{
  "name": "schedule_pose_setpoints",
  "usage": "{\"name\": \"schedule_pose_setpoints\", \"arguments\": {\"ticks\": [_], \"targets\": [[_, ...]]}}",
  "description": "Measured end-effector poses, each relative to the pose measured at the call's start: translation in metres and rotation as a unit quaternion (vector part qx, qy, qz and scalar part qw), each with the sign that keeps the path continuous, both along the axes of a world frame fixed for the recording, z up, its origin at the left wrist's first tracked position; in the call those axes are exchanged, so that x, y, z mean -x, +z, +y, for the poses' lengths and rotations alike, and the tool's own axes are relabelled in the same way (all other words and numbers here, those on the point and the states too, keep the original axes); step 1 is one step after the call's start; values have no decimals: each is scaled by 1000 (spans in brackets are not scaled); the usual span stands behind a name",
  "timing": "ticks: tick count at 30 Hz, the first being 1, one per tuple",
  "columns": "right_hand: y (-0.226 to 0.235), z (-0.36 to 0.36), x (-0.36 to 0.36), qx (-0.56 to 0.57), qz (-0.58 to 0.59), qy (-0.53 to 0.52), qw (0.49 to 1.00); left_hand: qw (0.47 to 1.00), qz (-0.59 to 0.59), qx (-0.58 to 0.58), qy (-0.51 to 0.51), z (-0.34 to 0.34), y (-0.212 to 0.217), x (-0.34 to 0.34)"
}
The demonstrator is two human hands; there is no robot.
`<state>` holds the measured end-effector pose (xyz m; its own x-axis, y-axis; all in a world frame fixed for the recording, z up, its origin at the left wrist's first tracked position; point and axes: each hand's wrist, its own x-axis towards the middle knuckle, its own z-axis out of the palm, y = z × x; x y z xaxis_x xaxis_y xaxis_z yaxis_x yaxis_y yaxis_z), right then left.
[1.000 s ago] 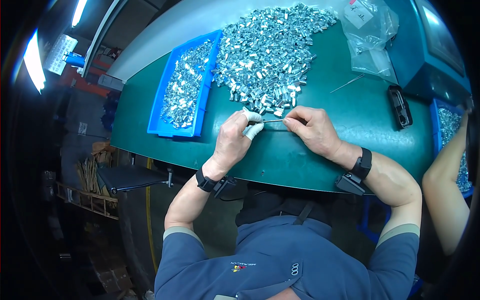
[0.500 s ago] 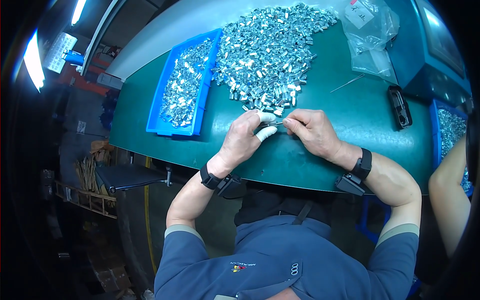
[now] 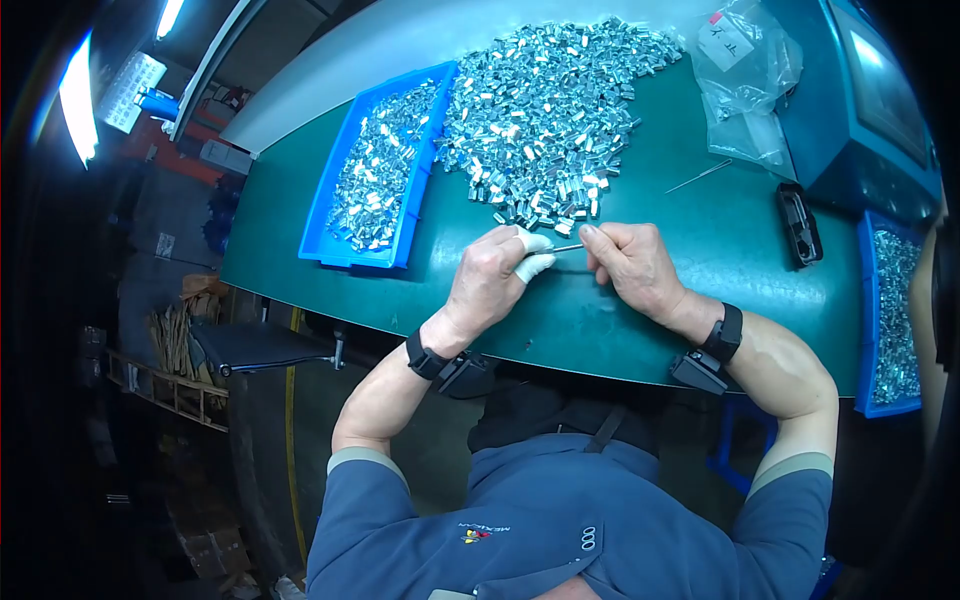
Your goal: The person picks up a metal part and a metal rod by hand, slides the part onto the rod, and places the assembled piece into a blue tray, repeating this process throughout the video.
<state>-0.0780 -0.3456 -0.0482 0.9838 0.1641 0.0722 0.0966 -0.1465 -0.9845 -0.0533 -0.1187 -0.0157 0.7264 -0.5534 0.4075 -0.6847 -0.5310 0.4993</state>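
Note:
My left hand (image 3: 488, 272), with white covers on its thumb and a fingertip, is closed in a pinch close to the table's front edge. What lies between those fingertips is mostly hidden. A thin metal rod (image 3: 569, 247) runs from there across to my right hand (image 3: 637, 268), whose thumb and forefinger are closed on its other end. Just beyond both hands spreads a big heap of small silvery metal pieces (image 3: 550, 120). Left of the heap, a blue tray (image 3: 408, 218) holds many similar pieces.
On the green table (image 3: 690, 250) lie a clear plastic bag (image 3: 745, 90), a thin metal pick (image 3: 700, 176) and a black holder-like object (image 3: 799, 225). A blue-green machine (image 3: 850, 110) stands at the back right. Another blue tray (image 3: 868, 345) sits beside a person's arm (image 3: 932, 350) at the right edge.
My right hand has drawn slightly away from my left, so more of the rod shows between them. The neighbouring person's arm has shifted right, uncovering the right-hand tray.

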Motion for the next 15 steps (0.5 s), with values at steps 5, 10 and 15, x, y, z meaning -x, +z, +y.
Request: {"name": "schedule_pose_setpoints", "arguments": {"ticks": [5, 10, 15], "targets": [[-4, -3, -4, -28, -14, -37, 999, 990, -19, -30, 133, 64, -1, -28], [1, -2, -3, -14, -14, -21, 1000, 931, -62, -130, 334, 155, 22, -94], [4, -1, -3, -15, 2, -18, 1000, 916, -182, -220, 281, 151, 18, -115]]}}
